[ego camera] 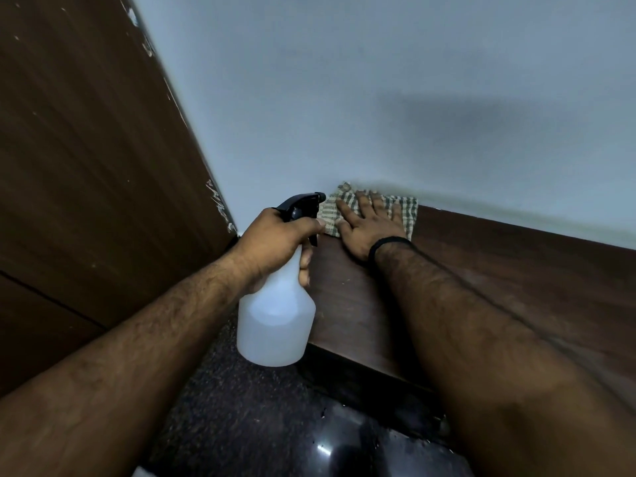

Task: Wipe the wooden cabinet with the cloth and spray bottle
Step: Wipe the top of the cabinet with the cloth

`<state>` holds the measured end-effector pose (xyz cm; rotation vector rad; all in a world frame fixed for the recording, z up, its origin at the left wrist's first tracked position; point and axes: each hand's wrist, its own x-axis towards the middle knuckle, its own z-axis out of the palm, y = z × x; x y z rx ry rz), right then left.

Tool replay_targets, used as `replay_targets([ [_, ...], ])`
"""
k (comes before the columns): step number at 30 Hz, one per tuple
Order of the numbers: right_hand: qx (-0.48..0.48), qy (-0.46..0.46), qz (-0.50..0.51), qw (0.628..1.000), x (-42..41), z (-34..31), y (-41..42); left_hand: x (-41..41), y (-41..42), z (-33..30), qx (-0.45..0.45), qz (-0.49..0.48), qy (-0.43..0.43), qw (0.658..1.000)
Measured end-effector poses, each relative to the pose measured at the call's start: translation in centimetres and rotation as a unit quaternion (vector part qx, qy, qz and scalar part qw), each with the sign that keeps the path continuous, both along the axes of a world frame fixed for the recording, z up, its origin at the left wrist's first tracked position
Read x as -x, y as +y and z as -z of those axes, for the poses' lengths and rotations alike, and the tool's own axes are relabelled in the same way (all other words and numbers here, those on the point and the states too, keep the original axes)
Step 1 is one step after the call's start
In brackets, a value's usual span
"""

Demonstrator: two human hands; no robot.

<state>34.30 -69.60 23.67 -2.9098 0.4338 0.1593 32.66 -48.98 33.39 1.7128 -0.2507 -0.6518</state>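
My left hand (275, 241) grips the neck of a white spray bottle (275, 325) with a black trigger head, holding it upright just off the left end of the wooden cabinet top (499, 270). The nozzle points right toward a checked green and beige cloth (399, 204). My right hand (370, 225) lies flat on that cloth with straight fingers, pressing it onto the cabinet top at its far left corner, against the wall. A black band circles my right wrist.
A pale grey wall (378, 98) rises directly behind the cabinet. A tall dark brown wooden panel (86, 166) stands to the left, with chipped white marks along its edge. Dark speckled floor (223, 407) lies below, with a glossy black object (344, 449) at the bottom.
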Motion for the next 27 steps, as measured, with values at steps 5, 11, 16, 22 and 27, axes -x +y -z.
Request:
replay_targets([
  [5, -0.001, -0.005, -0.026, 1.0, 1.2, 0.2, 0.7, 0.9, 0.2, 1.1, 0.022, -0.002, 0.018, 1.0],
  [11, 0.0, -0.012, -0.058, 0.998, 2.9, 0.2, 1.3, 2.5, -0.7, 1.5, 0.02, 0.004, 0.017, 1.0],
  [16, 0.002, -0.013, -0.063, 0.998, 3.9, 0.3, 1.2, 3.3, -1.2, 1.3, 0.022, 0.006, 0.008, 1.0],
  [22, 0.0, -0.014, -0.036, 0.999, 5.5, 0.5, -0.1, 4.4, -1.6, 0.7, 0.008, 0.008, 0.003, 1.0],
  [27, -0.002, -0.013, -0.013, 1.0, 8.3, 0.5, -3.1, 5.8, -3.1, 0.2, 0.004, 0.01, 0.0, 1.0],
])
